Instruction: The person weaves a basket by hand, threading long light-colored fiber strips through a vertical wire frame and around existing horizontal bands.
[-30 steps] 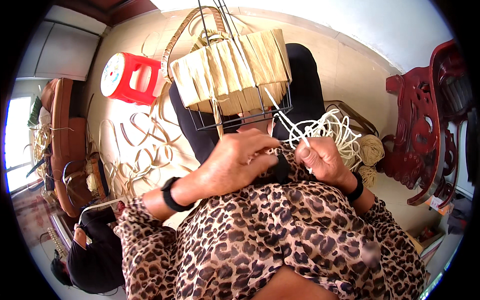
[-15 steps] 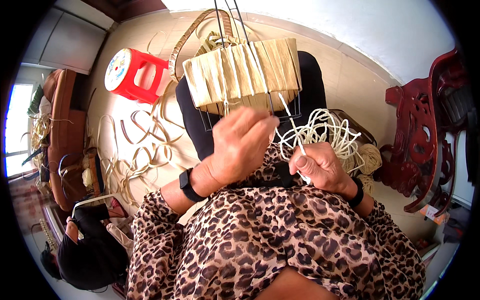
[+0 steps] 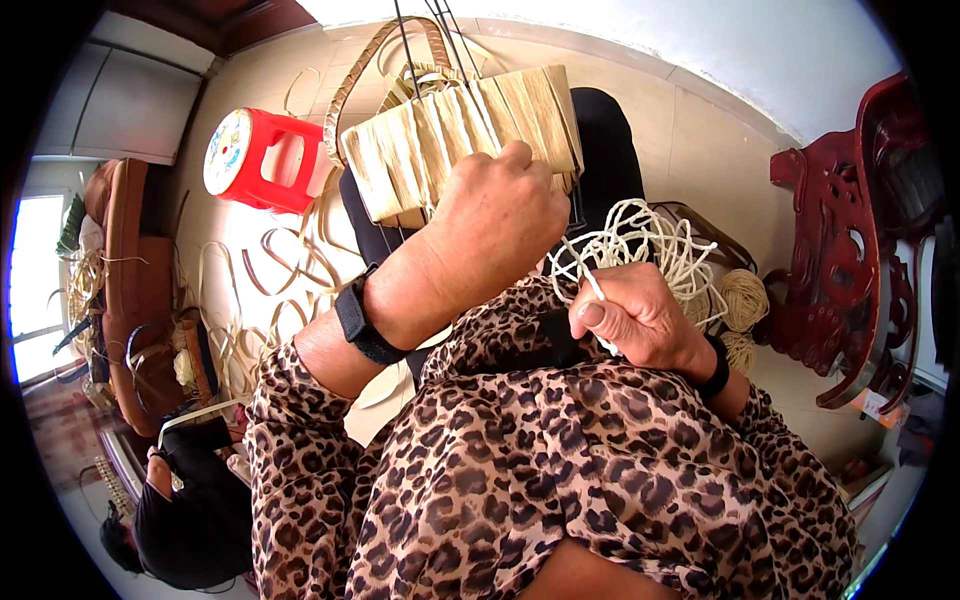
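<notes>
Fabric in brown leopard print (image 3: 500, 450) covered the torso, nearest; beyond it the right hand (image 3: 640, 315) was closed around white twisted cord (image 3: 640, 235), loose loops heaped just past the fingers. The left hand (image 3: 500, 215) was curled against the near side of a box-shaped tan-strip basket on black wire (image 3: 455, 135), above black-clothed knees (image 3: 607, 140); whether it held anything, I could not tell. Farther left stood a red plastic stool (image 3: 258, 160)
</notes>
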`<state>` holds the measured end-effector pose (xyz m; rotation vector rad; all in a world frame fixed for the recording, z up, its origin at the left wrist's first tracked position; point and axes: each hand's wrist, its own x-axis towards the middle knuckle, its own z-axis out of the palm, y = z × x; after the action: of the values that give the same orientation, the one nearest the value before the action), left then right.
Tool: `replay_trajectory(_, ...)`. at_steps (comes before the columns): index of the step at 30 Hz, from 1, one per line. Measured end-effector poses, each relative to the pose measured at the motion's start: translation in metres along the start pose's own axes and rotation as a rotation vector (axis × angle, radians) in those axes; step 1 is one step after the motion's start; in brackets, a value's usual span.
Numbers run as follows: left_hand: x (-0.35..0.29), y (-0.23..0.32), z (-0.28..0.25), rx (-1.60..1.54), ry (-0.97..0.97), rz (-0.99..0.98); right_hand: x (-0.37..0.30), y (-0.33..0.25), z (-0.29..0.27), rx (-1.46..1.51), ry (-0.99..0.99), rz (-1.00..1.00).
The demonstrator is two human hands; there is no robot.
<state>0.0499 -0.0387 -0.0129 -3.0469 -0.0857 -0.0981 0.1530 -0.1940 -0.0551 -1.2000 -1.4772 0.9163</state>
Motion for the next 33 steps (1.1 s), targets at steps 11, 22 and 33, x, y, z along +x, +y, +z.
replay_trajectory(11,-0.019,-0.006,-0.001,-0.444,0.300,0.035,-0.008,0.031,0.013,0.217,0.249,0.414)
replay_trajectory(22,-0.035,-0.004,0.008,-0.337,0.447,0.021,0.005,0.023,0.019,-0.127,0.061,0.347)
replay_trajectory(33,-0.023,-0.013,-0.009,-0.367,0.328,0.060,0.007,0.029,0.021,0.043,0.169,0.211)
